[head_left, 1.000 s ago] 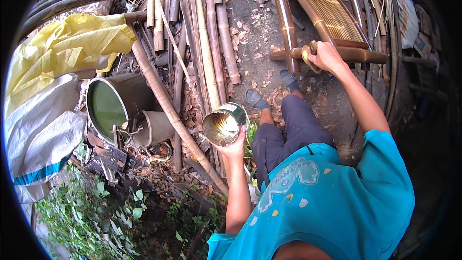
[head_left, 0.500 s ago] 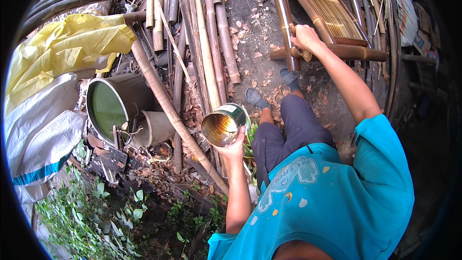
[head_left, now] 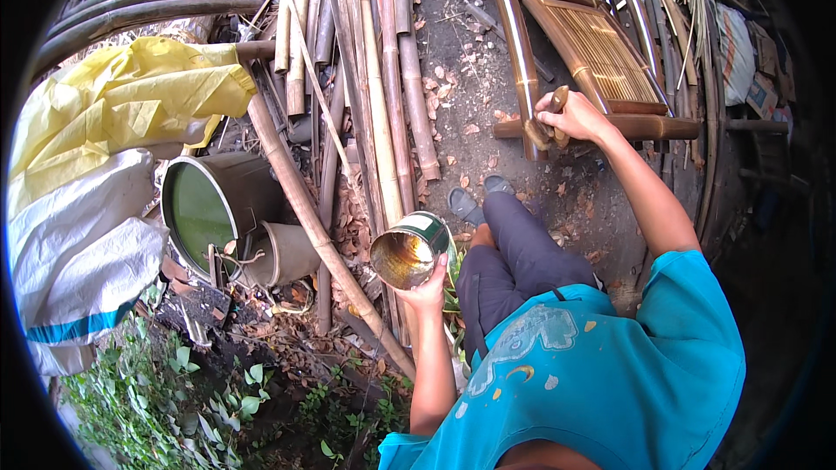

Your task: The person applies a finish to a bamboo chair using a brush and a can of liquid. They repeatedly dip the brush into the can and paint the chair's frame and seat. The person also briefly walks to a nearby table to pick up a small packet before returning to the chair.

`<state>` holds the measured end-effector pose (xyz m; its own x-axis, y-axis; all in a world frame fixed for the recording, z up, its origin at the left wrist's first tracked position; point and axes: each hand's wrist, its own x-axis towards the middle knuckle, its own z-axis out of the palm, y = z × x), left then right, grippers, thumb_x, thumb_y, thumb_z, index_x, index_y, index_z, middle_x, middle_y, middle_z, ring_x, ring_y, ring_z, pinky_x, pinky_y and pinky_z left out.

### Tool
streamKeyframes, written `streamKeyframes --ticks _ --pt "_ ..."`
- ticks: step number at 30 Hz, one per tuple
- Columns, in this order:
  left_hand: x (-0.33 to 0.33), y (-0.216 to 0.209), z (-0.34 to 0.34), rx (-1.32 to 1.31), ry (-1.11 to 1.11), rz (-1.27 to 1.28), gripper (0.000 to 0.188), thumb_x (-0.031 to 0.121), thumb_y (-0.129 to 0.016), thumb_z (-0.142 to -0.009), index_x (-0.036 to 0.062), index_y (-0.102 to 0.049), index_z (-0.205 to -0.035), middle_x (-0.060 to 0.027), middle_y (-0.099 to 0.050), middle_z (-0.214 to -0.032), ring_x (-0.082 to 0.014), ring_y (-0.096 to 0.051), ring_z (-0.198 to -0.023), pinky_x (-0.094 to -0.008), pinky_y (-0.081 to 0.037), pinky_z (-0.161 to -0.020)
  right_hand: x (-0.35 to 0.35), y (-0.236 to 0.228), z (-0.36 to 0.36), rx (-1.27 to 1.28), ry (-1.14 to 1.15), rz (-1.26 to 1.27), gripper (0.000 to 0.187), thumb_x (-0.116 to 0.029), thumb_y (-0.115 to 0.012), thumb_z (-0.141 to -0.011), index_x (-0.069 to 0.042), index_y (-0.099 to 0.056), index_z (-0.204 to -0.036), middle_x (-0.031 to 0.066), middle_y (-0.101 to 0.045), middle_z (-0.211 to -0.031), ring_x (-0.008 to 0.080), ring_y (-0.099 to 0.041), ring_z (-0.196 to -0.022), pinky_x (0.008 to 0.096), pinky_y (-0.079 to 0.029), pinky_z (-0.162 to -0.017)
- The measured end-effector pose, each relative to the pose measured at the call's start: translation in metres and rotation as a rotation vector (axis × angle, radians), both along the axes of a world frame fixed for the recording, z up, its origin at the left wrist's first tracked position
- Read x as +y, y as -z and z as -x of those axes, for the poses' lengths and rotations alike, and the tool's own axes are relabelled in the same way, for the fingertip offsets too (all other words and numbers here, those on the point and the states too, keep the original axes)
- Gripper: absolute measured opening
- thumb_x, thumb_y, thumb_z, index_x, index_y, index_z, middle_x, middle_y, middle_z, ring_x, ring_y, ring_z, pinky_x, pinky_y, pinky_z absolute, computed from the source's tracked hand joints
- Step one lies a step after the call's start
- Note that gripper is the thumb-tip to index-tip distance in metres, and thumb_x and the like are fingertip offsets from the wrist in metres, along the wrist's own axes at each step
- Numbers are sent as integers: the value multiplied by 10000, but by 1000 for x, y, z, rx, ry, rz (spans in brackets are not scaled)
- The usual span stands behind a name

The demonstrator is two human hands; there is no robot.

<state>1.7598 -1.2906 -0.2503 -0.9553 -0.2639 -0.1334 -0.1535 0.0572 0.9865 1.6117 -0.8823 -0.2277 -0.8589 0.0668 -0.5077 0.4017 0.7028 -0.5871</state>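
Dirt ground (head_left: 488, 61); left hand (head_left: 427, 292) holds tin can (head_left: 409, 248) tipped, mouth leftward.

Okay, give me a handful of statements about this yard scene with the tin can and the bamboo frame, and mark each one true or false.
1. The left hand holds an open tin can. True.
2. The right hand rests on the yellow sheet. False: it holds a brush handle against the bamboo frame.
3. The can is tipped so its inside shows. True.
4. The big dark drum stands to the person's right. False: it is on the left, beside the bamboo poles.
5. The person wears a red shirt. False: the shirt is blue.
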Motion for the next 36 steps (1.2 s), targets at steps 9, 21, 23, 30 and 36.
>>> streamKeyframes --ticks 9,21,23,30,36 --pt "39 -10 71 -68 100 -51 931 -122 -820 -638 -36 -325 -1422 -174 -499 -1320 -273 -551 -1173 -417 -521 -975 78 80 64 190 -89 54 266 -128 -704 -851 -55 -712 -1106 148 -721 -1061 288 -693 -1003 362 -527 -882" --pt "134 22 232 -140 46 -54 639 126 -840 -756 -75 -513 -1267 -156 -604 -1213 -263 -598 -1077 -397 -477 -977 176 244 248 -93 -429 121 216 -120 -699 -829 -81 -739 -1038 143 -731 -1007 270 -708 -931 378 -545 -866" --pt "148 28 255 -158 36 -69 677 156 -839 -761 -71 -488 -1294 -155 -589 -1238 -269 -588 -1096 -405 -467 -987 204 236 336 37 -441 -63 172 -138 -673 -864 -87 -731 -1018 112 -734 -1016 249 -702 -941 377 -552 -862" --pt "180 59 311 -159 48 -33 773 212 -858 -755 -68 -431 -1335 -151 -557 -1273 -273 -570 -1103 -409 -463 -980 242 254 412 391 -363 -303 216 -174 -587 -953 -61 -671 -1116 152 -702 -1005 290 -691 -903 413 -562 -832" --pt "196 52 327 -334 -63 -136 706 200 -845 -769 -72 -469 -1301 -152 -580 -1240 -271 -597 -1068 -395 -485 -947 152 224 202 -223 -757 227 202 -163 -642 -877 -89 -717 -1049 133 -716 -1077 253 -699 -968 397 -562 -912"
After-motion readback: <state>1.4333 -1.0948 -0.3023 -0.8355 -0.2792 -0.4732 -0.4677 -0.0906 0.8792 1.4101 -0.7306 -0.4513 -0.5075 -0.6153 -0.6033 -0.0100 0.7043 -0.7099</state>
